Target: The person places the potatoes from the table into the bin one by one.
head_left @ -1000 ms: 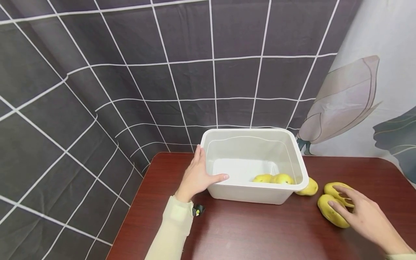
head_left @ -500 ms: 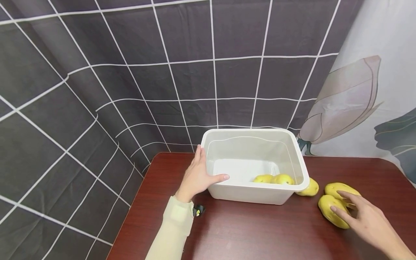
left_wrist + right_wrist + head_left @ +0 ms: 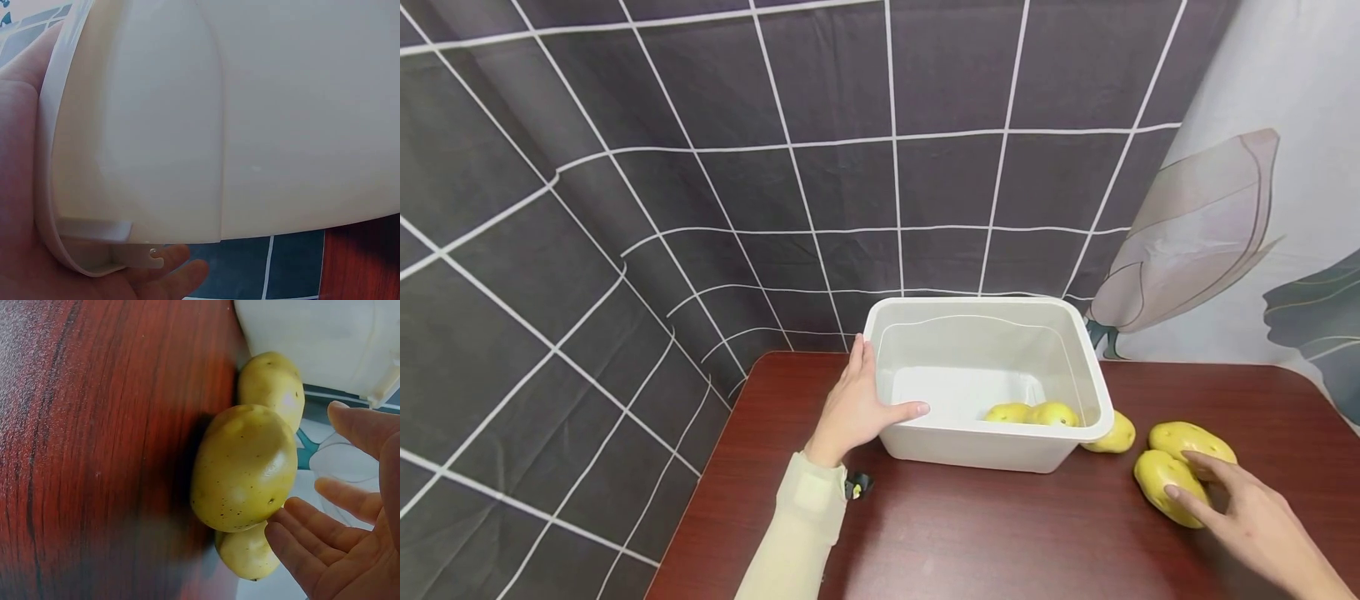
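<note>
A white plastic bin [image 3: 970, 446] stands on the red-brown table, with two yellow potatoes [image 3: 1051, 413] inside at its front right. My left hand [image 3: 852, 408] rests on the bin's front left corner, its thumb over the front rim and its fingers along the left side. Outside, one potato [image 3: 1116, 433] sits by the bin's right end. Farther right, a nearer potato [image 3: 1171, 487] lies against a rear potato [image 3: 1193, 440]. Beside these two is my right hand [image 3: 1251, 508], fingers spread and loosely bent. In the right wrist view, its fingertips [image 3: 281, 528] are close to the large potato [image 3: 247, 469]; contact is unclear.
The wooden table [image 3: 1000, 542] extends in front of the bin and to both sides. A dark grid-patterned curtain [image 3: 820, 183] hangs behind and to the left. At the back right is a pale curtain [image 3: 1225, 208] with a flower print.
My right hand has drawn slightly back and down, and more of the rear potato shows. The left hand, the bin and the potatoes have stayed in place.
</note>
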